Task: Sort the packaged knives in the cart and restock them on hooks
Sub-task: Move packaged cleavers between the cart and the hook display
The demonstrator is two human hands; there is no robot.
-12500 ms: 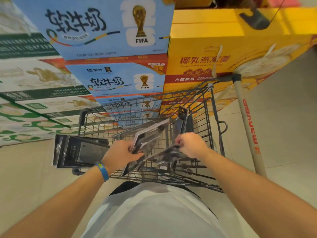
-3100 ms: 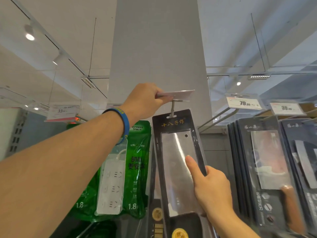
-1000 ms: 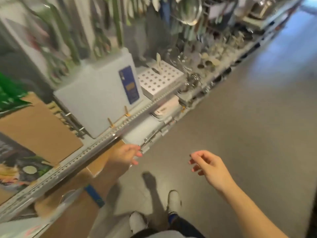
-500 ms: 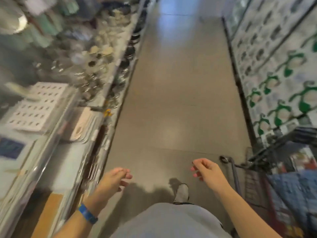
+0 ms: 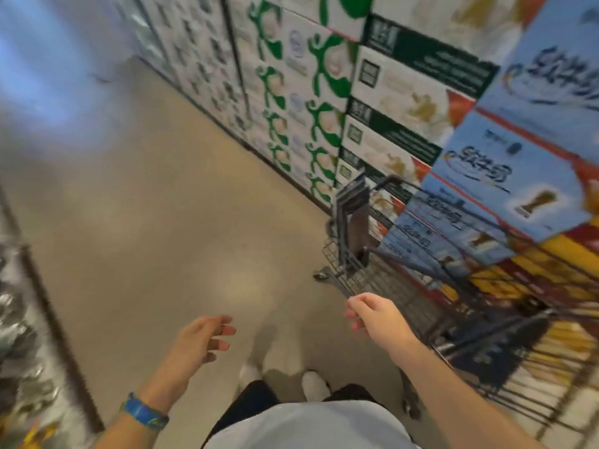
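Note:
The wire shopping cart (image 5: 405, 280) stands at the right, against stacked cartons. Dark packaged knives (image 5: 353, 218) stand upright at its far end; the view is blurred, so details are unclear. My right hand (image 5: 376, 319) hovers just left of the cart's near side with fingers loosely curled and nothing in it. Lower left of centre, my left hand (image 5: 204, 338), with a blue wristband, is empty with its fingers spread. Neither hand touches the cart.
Stacked green-and-white cartons (image 5: 291, 102) and blue milk cartons (image 5: 518, 163) line the right side behind the cart. A shelf edge (image 5: 48, 306) with goods runs along the left. Beige floor (image 5: 162, 222) stretches ahead; my shoes (image 5: 314, 385) show below.
My view has swung right from the shelf aisle towards the cart, which now fills the right side. Both hands stay empty, and the right hand has come close to the cart.

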